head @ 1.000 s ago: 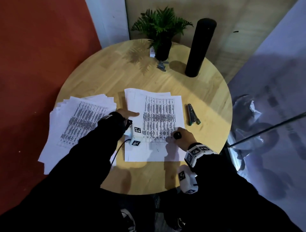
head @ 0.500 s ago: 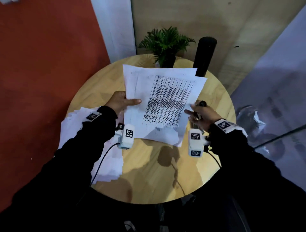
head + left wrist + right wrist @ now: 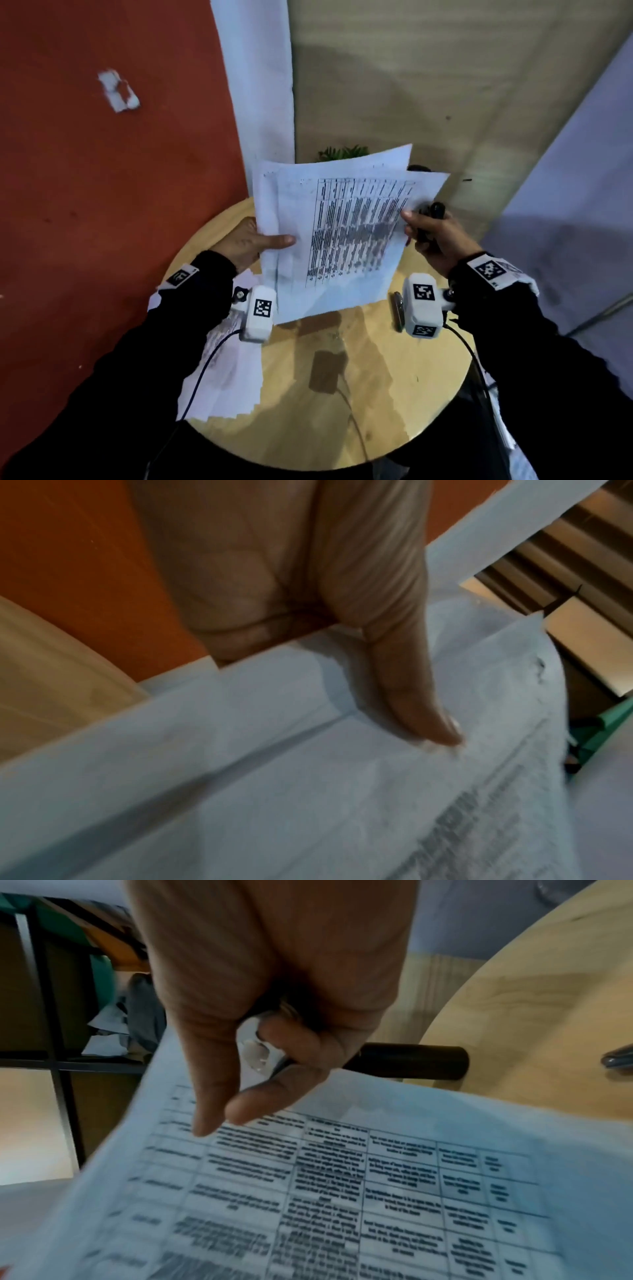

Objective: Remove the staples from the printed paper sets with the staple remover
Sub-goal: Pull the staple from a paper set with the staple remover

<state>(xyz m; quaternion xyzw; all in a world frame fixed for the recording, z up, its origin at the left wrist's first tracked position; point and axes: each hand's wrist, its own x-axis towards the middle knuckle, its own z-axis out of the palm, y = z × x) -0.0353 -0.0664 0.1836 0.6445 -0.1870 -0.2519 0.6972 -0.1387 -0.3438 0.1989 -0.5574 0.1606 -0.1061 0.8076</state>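
A printed paper set [image 3: 342,236] with a dense table on its top sheet is held up over the round wooden table [image 3: 359,394]. My left hand [image 3: 270,241] grips its left edge, thumb [image 3: 411,696] on the top sheet [image 3: 308,791] and fingers hidden behind. My right hand [image 3: 431,233] is curled round a black-handled staple remover [image 3: 436,209]. Its metal jaw [image 3: 258,1047] shows between the fingers. The right thumb and forefinger [image 3: 246,1110] sit at the set's right edge [image 3: 377,1191]. I cannot see a staple.
A spread pile of printed sheets [image 3: 233,377] lies on the table's left side. A dark metal tool [image 3: 397,310] lies at the right, partly behind the wrist camera. A plant [image 3: 342,153] and a black cylinder [image 3: 411,1060] stand at the back. A red wall is on the left.
The paper set has gone from flat on the table to raised in the air. Both hands rose with it, and the head view tilted upward.
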